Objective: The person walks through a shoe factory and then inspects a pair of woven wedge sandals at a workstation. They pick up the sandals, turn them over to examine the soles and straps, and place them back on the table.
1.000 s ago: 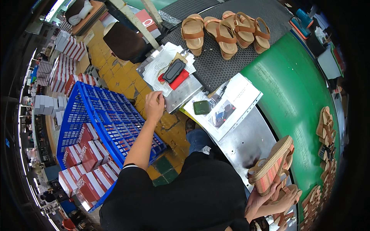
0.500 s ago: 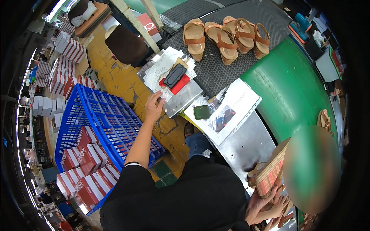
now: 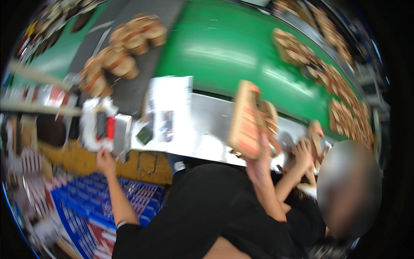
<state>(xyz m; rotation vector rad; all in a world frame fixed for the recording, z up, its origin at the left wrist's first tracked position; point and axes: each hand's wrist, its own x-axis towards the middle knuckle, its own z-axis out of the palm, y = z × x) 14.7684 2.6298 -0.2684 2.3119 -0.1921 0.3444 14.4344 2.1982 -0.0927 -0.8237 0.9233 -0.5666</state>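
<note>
My right hand (image 3: 260,166) is closed round a wedge sandal (image 3: 245,123), held up over the metal table edge. Its thick side has woven tan and orange bands, and brown straps show at its right. My left hand (image 3: 105,160) is near the table's left end, just below a black and red object (image 3: 110,127) lying on white papers. Motion smears its fingers, so their grip is unclear. Between my hands lie a printed sheet (image 3: 177,93) and a small dark green block (image 3: 144,135).
Several tan sandals (image 3: 118,60) stand on a dark mat (image 3: 161,17). A green conveyor belt (image 3: 215,52) runs behind the table, with many sandals (image 3: 302,56) beyond. At my right, a co-worker's hand (image 3: 303,153) is by another sandal (image 3: 316,131). A blue crate (image 3: 77,194) stands lower left.
My view has swung to the right. The sandal in my right hand has come away from the co-worker's hands and stands more upright before me. My left hand stays near the papers.
</note>
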